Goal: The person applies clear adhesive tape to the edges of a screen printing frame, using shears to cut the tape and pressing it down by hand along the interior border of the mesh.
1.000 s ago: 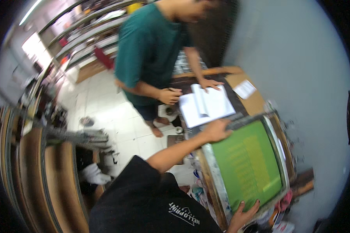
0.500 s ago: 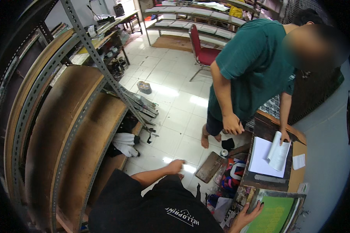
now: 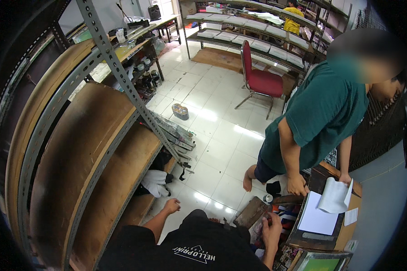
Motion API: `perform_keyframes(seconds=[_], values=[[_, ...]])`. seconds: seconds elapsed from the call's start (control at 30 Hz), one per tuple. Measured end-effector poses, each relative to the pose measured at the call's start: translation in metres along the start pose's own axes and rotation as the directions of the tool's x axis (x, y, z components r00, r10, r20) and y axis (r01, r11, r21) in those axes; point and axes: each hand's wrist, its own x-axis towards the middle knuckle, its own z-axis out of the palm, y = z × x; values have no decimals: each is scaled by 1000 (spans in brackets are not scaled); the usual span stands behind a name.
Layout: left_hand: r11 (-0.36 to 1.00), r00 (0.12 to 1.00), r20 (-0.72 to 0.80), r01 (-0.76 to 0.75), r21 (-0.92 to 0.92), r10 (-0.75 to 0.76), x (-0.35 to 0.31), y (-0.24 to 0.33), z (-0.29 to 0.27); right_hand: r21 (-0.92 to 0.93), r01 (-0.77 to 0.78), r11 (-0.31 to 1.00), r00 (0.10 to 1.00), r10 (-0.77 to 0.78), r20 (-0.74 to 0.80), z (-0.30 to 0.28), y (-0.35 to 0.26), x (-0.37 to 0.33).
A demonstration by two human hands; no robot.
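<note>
My left hand (image 3: 171,206) hangs over the tiled floor near the shelf rack, its fingers loosely bent and nothing visible in it. Above the cluttered edge of the worktable is my right hand (image 3: 271,229), fingers curled but apart, with no object showing between them. Closest to it, at the lower right, lies a framed screen with a green panel (image 3: 321,264), cut off by the picture edge. Beyond that, a stack of white sheets (image 3: 313,216) rests on the dark table, and a co-worker in a green shirt (image 3: 314,117) holds up the curled top sheets (image 3: 334,195).
Curved wooden shelves (image 3: 83,135) on a perforated metal frame stand close on my left. A red chair (image 3: 262,82) and a tin (image 3: 180,111) are on the floor ahead. A brown board (image 3: 251,212) lies by the table, and racks of white sheets (image 3: 257,44) line the back.
My right hand has left the framed screen and risen toward the table's left edge. My left hand has shifted left. The view has turned, and the co-worker's near hand has come down beside the sheets.
</note>
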Motion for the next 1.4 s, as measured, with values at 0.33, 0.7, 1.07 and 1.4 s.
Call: perform_keyframes(seconds=[0.33, 0.7, 1.07, 1.4], values=[[953, 974, 17, -215, -212, 224, 0, 129, -1, 15, 118, 993, 882, -111, 459, 56, -49, 133], [973, 979, -35, -205, -103, 203, 185, 224, -94, 63, 101, 993, 760, -117, 639, 157, -83, 359], [937, 928, 130, 347, 39, -349, 275, 155, -90, 132, 247, 960, 768, -277, 578, 235, -194, 656], [902, 937, 160, 345, -258, -312, 491, 326, -222, -551, -181, 815, 358, 576, 735, 389, 44, 793]])
